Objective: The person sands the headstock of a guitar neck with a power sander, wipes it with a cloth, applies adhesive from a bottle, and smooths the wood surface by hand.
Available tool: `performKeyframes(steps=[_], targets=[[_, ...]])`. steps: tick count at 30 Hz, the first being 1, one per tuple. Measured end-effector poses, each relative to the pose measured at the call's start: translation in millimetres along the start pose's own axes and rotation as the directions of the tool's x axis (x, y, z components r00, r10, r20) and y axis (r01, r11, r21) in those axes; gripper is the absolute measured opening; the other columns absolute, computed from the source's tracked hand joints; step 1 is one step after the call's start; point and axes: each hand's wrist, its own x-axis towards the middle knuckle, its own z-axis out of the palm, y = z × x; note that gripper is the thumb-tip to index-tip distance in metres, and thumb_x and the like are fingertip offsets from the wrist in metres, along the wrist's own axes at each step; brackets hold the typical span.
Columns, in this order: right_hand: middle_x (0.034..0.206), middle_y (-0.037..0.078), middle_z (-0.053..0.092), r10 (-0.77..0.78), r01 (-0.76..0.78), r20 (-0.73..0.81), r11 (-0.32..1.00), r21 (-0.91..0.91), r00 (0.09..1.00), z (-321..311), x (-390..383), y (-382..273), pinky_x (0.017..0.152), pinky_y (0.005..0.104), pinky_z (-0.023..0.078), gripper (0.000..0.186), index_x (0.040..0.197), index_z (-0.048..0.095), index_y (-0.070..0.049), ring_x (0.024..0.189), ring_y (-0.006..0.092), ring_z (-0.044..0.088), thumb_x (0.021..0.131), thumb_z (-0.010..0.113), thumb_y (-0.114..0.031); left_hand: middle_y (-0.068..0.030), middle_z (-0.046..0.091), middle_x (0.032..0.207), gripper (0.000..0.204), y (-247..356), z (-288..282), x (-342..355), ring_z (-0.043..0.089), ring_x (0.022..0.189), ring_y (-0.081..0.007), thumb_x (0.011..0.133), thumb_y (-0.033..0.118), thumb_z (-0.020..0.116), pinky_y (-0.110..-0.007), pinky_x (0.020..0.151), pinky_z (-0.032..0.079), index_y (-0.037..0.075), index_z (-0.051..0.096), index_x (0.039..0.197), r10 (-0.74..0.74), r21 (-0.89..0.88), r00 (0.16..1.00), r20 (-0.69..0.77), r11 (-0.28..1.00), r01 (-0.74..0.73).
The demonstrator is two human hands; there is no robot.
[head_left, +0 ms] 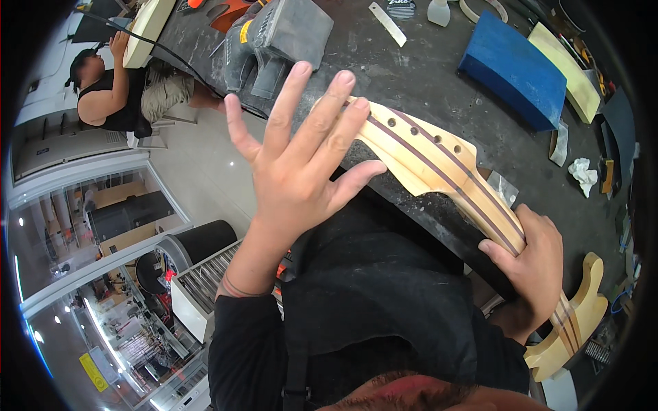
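An unfinished wooden guitar (418, 154) stretches from the middle of the view to the lower right. Its pale headstock carries dark stripes and several round holes. The pale body (582, 329) lies beyond my right forearm. My right hand (538, 250) is wrapped round the neck, thumb on the near side. My left hand (301, 164) is raised with fingers spread, its index and thumb tips close to the headstock's end; whether they touch it I cannot tell.
On the dark workbench (404, 75) are a grey sander-like tool (288, 41), a blue curved block (514, 72), a pale yellow block (565, 72), a metal strip (388, 25) and crumpled white paper (583, 176). A person (113, 92) sits at the far left. A dark bin (205, 243) stands on the floor.
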Motion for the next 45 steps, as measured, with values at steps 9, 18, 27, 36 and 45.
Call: performKeyframes(steps=[9,18,27,36,45], targets=[[0.076,0.018,0.064,0.011,-0.012,-0.046,1.0,-0.014,0.999,1.5,-2.1,3.6,0.073,0.0507,0.05,0.064,0.089,0.058,-0.005,0.078,0.0442,0.064,0.065,0.097,-0.05,-0.0033,0.071,0.153,0.068,-14.0,-1.6,-9.1,0.052,0.156,-0.0313,0.109,0.07,0.049,-0.054,0.137,0.003,0.018,0.077,0.143,0.007,0.072,1.0,0.03,0.997,-0.009],[0.075,0.017,0.064,0.015,-0.016,-0.029,1.0,-0.011,0.999,0.0,-2.4,4.0,0.071,0.0508,0.051,0.063,0.087,0.058,-0.005,0.077,0.0425,0.067,0.066,0.096,-0.05,-0.0081,0.07,0.155,0.075,13.6,9.8,-5.9,0.05,0.157,-0.0341,0.111,0.069,0.047,-0.056,0.137,0.0,0.009,0.072,0.148,0.001,-0.008,1.0,-0.013,1.0,-0.001],[0.077,0.017,0.066,-0.013,0.013,-0.048,1.0,-0.012,0.999,0.3,-3.2,4.1,0.07,0.0504,0.052,0.061,0.088,0.06,-0.005,0.076,0.0427,0.067,0.066,0.095,-0.049,-0.0095,0.067,0.157,0.076,80.2,6.0,19.4,0.054,0.155,-0.0312,0.103,0.068,0.059,-0.063,0.136,0.004,0.011,0.067,0.153,0.192,-0.196,0.966,0.172,0.968,-0.157],[0.077,0.018,0.067,-0.011,0.011,-0.04,1.0,-0.005,0.999,6.1,-5.3,10.9,0.071,0.0504,0.053,0.06,0.089,0.06,-0.004,0.077,0.0426,0.068,0.071,0.094,-0.051,-0.0153,0.064,0.16,0.071,50.7,5.5,11.4,0.054,0.154,-0.037,0.104,0.055,0.068,-0.062,0.133,0.021,0.006,0.064,0.155,0.228,-0.131,0.962,0.153,0.969,-0.209],[0.081,0.021,0.062,-0.002,0.008,-0.05,0.994,0.106,0.999,1.4,-8.8,13.9,0.071,0.0484,0.049,0.04,0.093,0.061,-0.003,0.079,0.0449,0.064,0.099,0.072,-0.041,-0.0113,0.07,0.153,0.053,64.5,1.8,6.5,0.058,0.151,-0.0361,0.103,0.038,0.074,-0.055,0.13,0.033,0.008,0.071,0.148,0.41,-0.352,0.903,0.13,0.87,-0.345]])
